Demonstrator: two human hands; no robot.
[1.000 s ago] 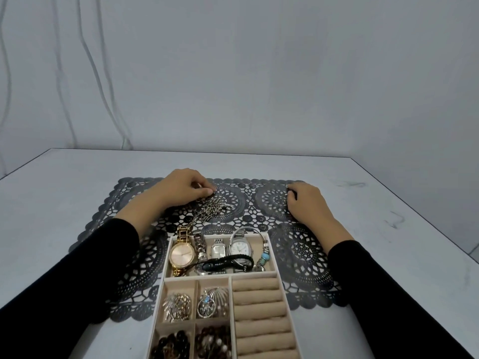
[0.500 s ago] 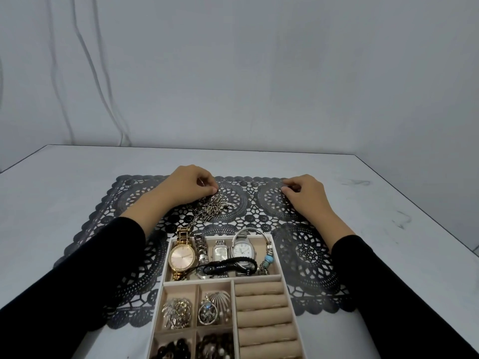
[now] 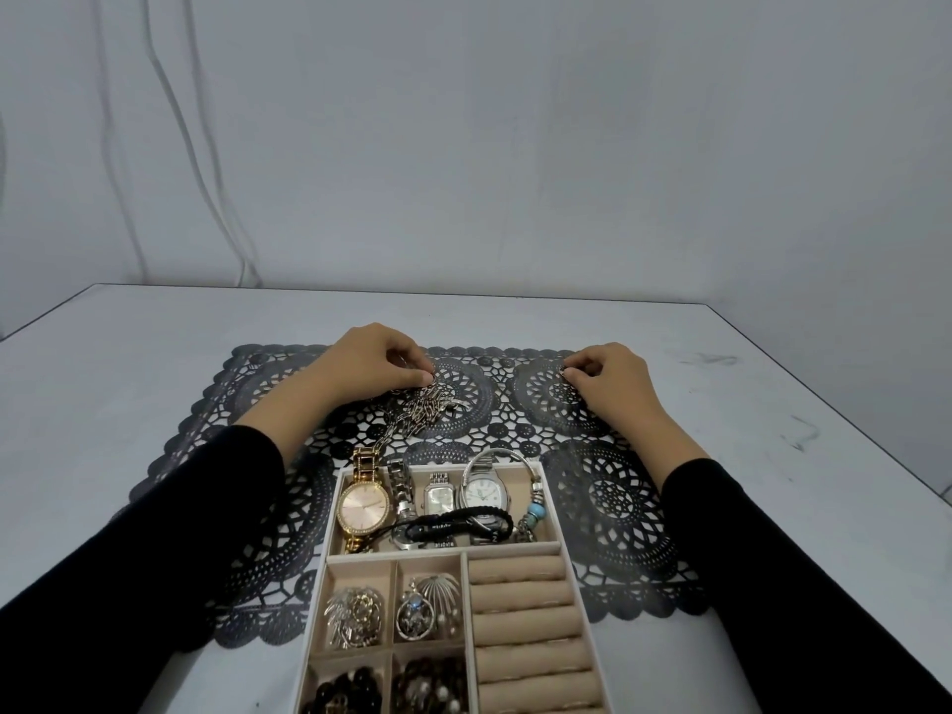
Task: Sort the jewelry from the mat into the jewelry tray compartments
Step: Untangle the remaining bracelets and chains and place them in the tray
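Note:
A black lace mat (image 3: 247,404) lies on the table. On it sits a beige jewelry tray (image 3: 555,502); its far compartment holds several watches and bracelets, the small left compartments hold brooches and beads, and the ring rolls on the right are bare. A silver chain necklace (image 3: 430,409) lies in a heap on the mat beyond the tray. My left hand (image 3: 368,365) pinches the top of that chain. My right hand (image 3: 610,378) rests on the mat's far right, its fingertips pinching a small dark item (image 3: 565,372) too small to identify.
The grey table (image 3: 772,383) ends at a plain wall behind. Its right edge runs diagonally near the mat. Bare tabletop lies left and right of the mat.
The view has tilted slightly. My right hand's fingers have curled in and closed on a small item on the mat. My left hand has stayed at the chain.

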